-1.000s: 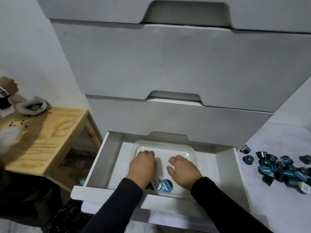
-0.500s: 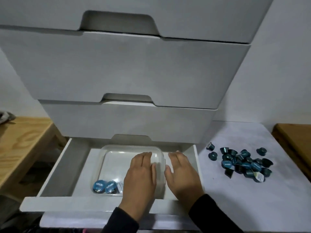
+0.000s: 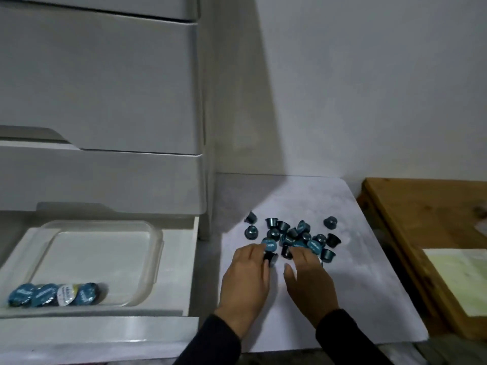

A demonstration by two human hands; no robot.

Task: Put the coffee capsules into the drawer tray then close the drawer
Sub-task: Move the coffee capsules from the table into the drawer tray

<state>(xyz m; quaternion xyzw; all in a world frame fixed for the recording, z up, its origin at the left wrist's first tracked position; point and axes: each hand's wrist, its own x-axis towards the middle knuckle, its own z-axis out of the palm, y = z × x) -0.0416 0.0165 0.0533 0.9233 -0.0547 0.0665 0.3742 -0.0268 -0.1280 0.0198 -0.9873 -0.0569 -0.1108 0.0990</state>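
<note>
Both hands have left the tray point(image 3: 155, 248), four capsules inside, and now reach the pile point(image 3: 295, 237): left hand point(image 3: 246, 281) pinching one capsule point(image 3: 271, 258), right hand point(image 3: 309, 283) open, so another load begins.

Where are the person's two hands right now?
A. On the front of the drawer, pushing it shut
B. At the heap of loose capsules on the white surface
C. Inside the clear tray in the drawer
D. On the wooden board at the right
B. Both the left hand and the right hand reach into the loose capsules on the white surface, well away from the tray.
</note>
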